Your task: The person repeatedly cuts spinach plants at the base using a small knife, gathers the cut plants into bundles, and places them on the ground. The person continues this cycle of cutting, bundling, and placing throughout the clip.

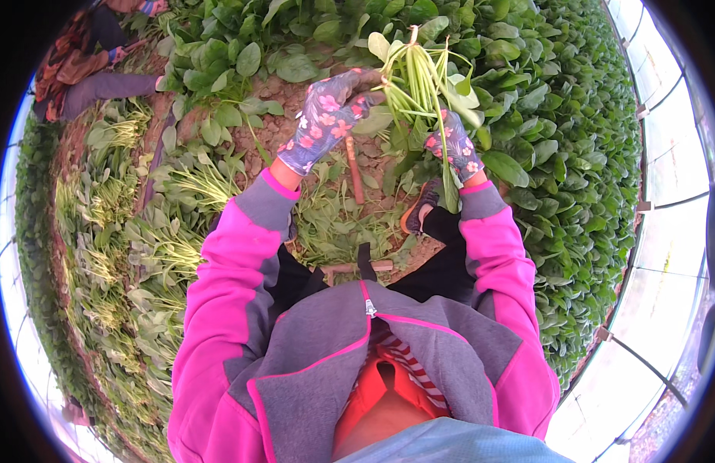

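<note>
A bunch of spinach (421, 77), its pale stems and root ends pointing up and away, is held in front of me. My right hand (455, 145), in a flowered glove, is closed round its leafy part, with some leaves hanging below. My left hand (328, 117), in a matching glove, reaches the bunch from the left. Its bent fingers pinch at the outer stems; exactly what lies between the fingertips is partly hidden. Beneath the hands, a tool with a reddish handle (354, 171) lies on the soil; its far end is covered by the left glove.
Dense spinach plants (562, 177) grow along the right and far side. Cut spinach bunches (192, 185) lie in rows at left. Loose leaves (334, 224) litter the ground by my shoes. Another person (87, 69) works at the upper left. A pale plastic tunnel wall (666, 293) curves at right.
</note>
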`<state>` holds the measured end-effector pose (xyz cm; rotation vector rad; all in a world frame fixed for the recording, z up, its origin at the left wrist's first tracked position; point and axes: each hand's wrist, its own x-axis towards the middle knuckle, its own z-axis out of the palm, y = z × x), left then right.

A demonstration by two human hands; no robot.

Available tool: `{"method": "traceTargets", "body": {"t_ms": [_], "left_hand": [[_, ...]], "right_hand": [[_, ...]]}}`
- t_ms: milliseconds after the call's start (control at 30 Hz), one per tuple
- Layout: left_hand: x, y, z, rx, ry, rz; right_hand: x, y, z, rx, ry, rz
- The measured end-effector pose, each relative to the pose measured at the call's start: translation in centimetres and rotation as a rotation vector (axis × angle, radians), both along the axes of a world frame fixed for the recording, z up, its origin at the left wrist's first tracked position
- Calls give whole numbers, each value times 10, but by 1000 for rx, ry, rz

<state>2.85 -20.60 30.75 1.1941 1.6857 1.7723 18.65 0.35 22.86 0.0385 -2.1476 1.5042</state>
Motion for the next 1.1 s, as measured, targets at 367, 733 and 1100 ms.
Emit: {"method": "traceTargets", "body": {"t_ms": [367,733,1100], "left_hand": [[-30,-9,5,34,-161,185],[-23,-6,-17,-110,252,194],[-13,-2,-26,-128,189,128]], "right_hand": [[20,0,45,524,-573,-233],[19,-7,36,911,-421,-230],[18,-6,42,1071,-540,-254]]}}
